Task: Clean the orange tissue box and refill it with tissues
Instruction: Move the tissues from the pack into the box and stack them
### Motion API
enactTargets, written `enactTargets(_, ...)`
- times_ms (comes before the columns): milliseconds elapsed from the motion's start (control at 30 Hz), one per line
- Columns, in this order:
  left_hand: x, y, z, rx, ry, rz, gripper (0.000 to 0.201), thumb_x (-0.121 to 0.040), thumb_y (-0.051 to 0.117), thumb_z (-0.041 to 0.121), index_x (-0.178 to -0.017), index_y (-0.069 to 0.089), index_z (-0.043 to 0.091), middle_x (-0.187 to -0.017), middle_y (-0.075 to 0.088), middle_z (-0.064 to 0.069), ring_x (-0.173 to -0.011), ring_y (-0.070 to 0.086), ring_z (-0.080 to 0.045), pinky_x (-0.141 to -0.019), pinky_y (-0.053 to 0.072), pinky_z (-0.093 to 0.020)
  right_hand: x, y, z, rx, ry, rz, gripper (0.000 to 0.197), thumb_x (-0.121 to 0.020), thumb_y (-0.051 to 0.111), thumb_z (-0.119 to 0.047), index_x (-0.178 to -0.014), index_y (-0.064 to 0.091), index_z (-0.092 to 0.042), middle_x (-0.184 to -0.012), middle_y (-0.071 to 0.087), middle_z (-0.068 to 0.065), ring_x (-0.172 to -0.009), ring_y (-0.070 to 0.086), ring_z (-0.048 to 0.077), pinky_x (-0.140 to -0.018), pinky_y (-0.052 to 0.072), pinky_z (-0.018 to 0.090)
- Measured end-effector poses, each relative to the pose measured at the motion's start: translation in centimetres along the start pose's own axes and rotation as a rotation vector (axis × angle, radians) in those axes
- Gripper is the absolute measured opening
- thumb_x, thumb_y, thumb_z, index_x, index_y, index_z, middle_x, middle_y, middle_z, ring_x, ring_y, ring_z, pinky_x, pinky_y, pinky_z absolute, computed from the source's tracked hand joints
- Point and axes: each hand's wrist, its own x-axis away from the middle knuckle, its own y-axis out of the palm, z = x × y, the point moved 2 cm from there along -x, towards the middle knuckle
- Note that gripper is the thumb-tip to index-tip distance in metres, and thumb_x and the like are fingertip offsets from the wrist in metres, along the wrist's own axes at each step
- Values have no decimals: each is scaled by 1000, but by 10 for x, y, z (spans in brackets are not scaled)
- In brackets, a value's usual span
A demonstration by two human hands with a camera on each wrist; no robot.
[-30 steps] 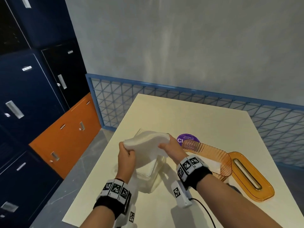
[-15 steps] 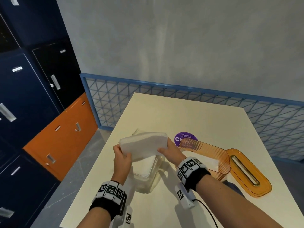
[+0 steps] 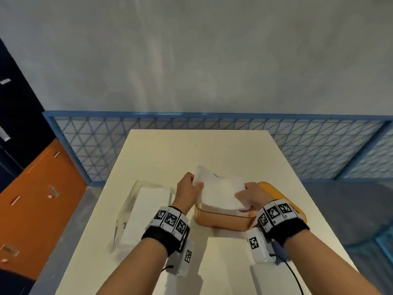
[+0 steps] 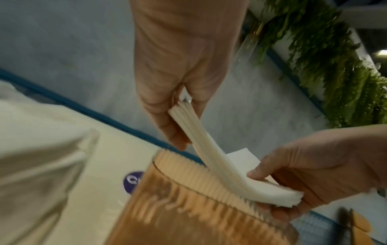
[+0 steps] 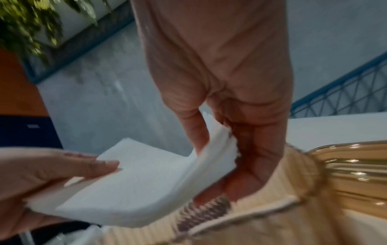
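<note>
White tissue stack | pinched at both ends: left hand, right hand | above orange tissue box

The right hand pinches one end of a bent stack of white tissues between thumb and fingers, just above the ribbed orange tissue box. The left hand holds the other end. Green plants hang at upper left.
</note>
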Motion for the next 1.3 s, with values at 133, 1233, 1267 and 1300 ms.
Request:
enactTargets(133, -6, 41, -4, -215, -47, -157, 31, -93, 47, 9, -122, 51, -2, -123, 57, -18, -111, 53, -31, -80, 40, -26, -7, -9, 19, 399, 43, 5, 38, -94, 46, -13, -129, 46, 3, -117, 55, 13, -117, 53, 26, -94, 44, 29)
enactTargets(1233, -2, 76, -49, -931, -158, -454, 38, -85, 66, 28, -111, 63, 1, -120, 62, -13, -110, 61, -26, -88, 51, -29, -24, 54, 25, 1042, -220, -188, 29, -93, 48, -4, -120, 59, -1, -126, 59, 15, -115, 57, 29, -94, 49, 34)
enactTargets(1267, -3, 77, -51, -942, -159, -448, 40, -84, 67, 30, -112, 62, 1, -122, 60, -14, -112, 59, -26, -90, 51, -30, -25, 53, 26, 1046, -220, -202, 30, -94, 47, -5, -121, 59, -2, -127, 58, 15, -116, 57, 29, -94, 48, 33)
enactTargets(1300, -3, 78, -51, -946, -155, -441, 42, -84, 67, 31, -113, 61, 1, -124, 58, -14, -114, 58, -26, -91, 50, -31, -26, 52, 26, 1039, -227, -207, 30, -95, 46, -6, -121, 59, -2, -128, 57, 16, -114, 57, 28, -92, 48, 33)
